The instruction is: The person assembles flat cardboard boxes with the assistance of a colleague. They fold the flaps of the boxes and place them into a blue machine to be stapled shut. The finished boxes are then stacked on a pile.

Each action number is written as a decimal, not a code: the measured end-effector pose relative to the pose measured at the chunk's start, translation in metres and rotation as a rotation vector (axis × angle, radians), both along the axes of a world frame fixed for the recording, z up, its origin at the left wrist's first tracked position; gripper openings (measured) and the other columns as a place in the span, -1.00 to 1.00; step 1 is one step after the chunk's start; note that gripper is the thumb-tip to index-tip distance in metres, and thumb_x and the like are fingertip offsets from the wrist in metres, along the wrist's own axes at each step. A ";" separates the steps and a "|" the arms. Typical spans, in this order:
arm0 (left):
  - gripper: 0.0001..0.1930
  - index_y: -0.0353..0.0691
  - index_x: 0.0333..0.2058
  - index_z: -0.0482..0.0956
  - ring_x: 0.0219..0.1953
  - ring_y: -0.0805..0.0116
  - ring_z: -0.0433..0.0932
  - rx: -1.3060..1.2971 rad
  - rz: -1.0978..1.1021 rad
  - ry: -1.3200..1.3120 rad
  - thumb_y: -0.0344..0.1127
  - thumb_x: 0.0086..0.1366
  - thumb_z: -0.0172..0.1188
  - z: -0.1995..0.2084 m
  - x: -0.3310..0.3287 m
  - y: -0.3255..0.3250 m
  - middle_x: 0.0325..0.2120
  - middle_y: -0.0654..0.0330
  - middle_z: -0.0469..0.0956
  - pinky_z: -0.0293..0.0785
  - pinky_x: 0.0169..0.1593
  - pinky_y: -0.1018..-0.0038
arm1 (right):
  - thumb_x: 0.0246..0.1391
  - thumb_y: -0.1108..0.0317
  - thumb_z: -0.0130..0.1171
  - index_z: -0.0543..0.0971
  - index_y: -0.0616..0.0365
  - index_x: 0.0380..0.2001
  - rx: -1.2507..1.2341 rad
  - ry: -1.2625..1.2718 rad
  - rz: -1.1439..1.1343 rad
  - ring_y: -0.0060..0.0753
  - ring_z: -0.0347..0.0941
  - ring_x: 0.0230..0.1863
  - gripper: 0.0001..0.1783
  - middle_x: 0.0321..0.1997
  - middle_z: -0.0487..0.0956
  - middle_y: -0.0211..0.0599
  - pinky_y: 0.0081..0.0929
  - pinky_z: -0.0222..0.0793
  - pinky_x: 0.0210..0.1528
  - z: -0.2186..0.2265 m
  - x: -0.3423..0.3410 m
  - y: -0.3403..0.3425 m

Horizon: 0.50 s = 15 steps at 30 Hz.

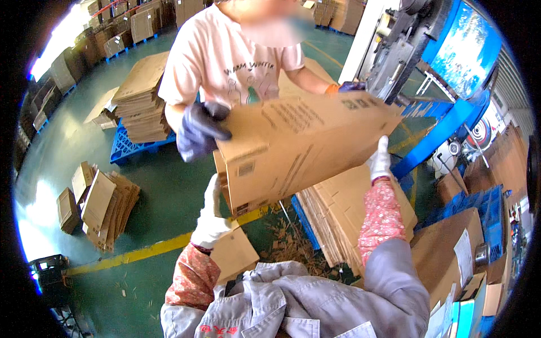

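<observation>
A large flattened brown cardboard box [304, 146] is held up in front of me, tilted with its right end higher. My left hand [212, 219], in a white glove, grips its lower left end. At the lower right end, my white-gloved right hand [381, 160] holds on, thumb pointing up and the other fingers partly hidden. Across from me stands a person in a pale pink T-shirt [248, 73]. One dark-gloved hand [203, 130] of that person touches the upper left corner; the other dark glove [352, 87] is at the far right edge.
Under the box's right side lies a stack of flat cardboard [338, 217] beside cardboard scraps [284, 239]. A blue-framed machine [439, 135] stands at right. Cardboard piles on a blue pallet [121, 143] and loose cartons [101, 205] are at left. A yellow line [129, 256] crosses the green floor.
</observation>
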<state>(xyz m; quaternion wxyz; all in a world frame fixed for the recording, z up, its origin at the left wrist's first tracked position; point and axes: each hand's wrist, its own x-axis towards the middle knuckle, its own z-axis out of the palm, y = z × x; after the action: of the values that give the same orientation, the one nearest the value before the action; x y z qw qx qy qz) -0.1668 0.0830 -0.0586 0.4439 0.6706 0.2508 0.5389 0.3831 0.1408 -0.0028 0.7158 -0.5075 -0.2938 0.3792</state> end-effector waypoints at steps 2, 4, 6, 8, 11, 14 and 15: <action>0.13 -0.24 0.42 0.04 0.31 0.11 0.31 0.120 0.257 0.220 0.08 -0.01 0.48 -0.009 -0.027 -0.004 0.30 0.01 0.26 0.24 0.35 0.15 | 0.27 -0.30 0.03 0.31 0.24 0.35 -0.050 -0.122 -0.022 -0.20 0.30 0.35 -0.11 0.38 0.37 -0.19 -0.23 0.16 0.40 0.005 -0.018 -0.014; -0.06 -0.25 0.36 0.13 0.17 0.17 0.44 -0.186 0.364 0.104 -0.24 -0.01 0.37 0.007 -0.039 -0.022 0.16 0.06 0.39 0.41 0.21 0.22 | 0.28 -0.23 0.09 0.41 0.30 0.27 -0.076 -0.280 -0.061 -0.29 0.38 0.24 -0.19 0.28 0.46 -0.20 -0.28 0.24 0.31 0.017 -0.050 -0.021; -0.15 -0.26 0.31 0.18 0.07 0.23 0.50 -0.355 0.356 -0.255 -0.40 0.01 0.32 0.050 -0.044 -0.035 0.05 0.10 0.49 0.51 0.11 0.26 | 0.26 -0.14 0.17 0.49 0.28 0.19 -0.043 -0.211 -0.041 -0.35 0.44 0.14 -0.29 0.19 0.53 -0.25 -0.32 0.33 0.22 0.031 -0.115 -0.023; -0.15 -0.27 0.32 0.18 0.05 0.24 0.51 -0.429 0.329 -0.362 -0.36 0.03 0.36 0.066 -0.089 -0.046 0.03 0.10 0.50 0.49 0.13 0.25 | 0.26 -0.06 0.22 0.53 0.27 0.15 -0.068 -0.156 -0.040 -0.40 0.48 0.07 -0.37 0.13 0.57 -0.29 -0.36 0.39 0.15 0.032 -0.166 -0.036; -0.13 -0.30 0.24 0.33 0.10 0.25 0.49 -0.568 0.175 -0.274 -0.18 -0.03 0.53 0.040 -0.177 -0.058 0.06 0.10 0.52 0.41 0.18 0.30 | 0.28 0.04 0.24 0.54 0.26 0.14 -0.026 -0.152 0.030 -0.43 0.50 0.02 -0.44 0.09 0.58 -0.32 -0.41 0.44 0.08 0.029 -0.222 -0.040; -0.09 -0.27 0.24 0.35 0.14 0.21 0.49 -0.687 0.144 -0.312 0.04 0.01 0.56 0.032 -0.235 -0.103 0.11 0.12 0.51 0.44 0.16 0.24 | 0.29 0.09 0.24 0.54 0.27 0.14 0.016 -0.144 0.100 -0.46 0.50 0.01 -0.48 0.08 0.58 -0.33 -0.45 0.44 0.05 0.026 -0.263 -0.048; -0.10 -0.26 0.25 0.35 0.15 0.18 0.50 -0.727 0.151 -0.367 0.11 0.05 0.54 0.031 -0.251 -0.120 0.12 0.12 0.51 0.47 0.15 0.21 | 0.29 0.10 0.24 0.54 0.27 0.13 0.006 -0.164 0.128 -0.47 0.50 0.00 -0.48 0.07 0.58 -0.34 -0.45 0.44 0.06 0.028 -0.275 -0.051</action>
<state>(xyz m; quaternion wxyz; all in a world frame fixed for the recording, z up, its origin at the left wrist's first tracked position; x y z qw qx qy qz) -0.4178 -0.0370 -0.0278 0.6482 0.3427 0.3899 0.5571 0.1077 0.0900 0.0253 0.6651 -0.5148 -0.3845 0.3806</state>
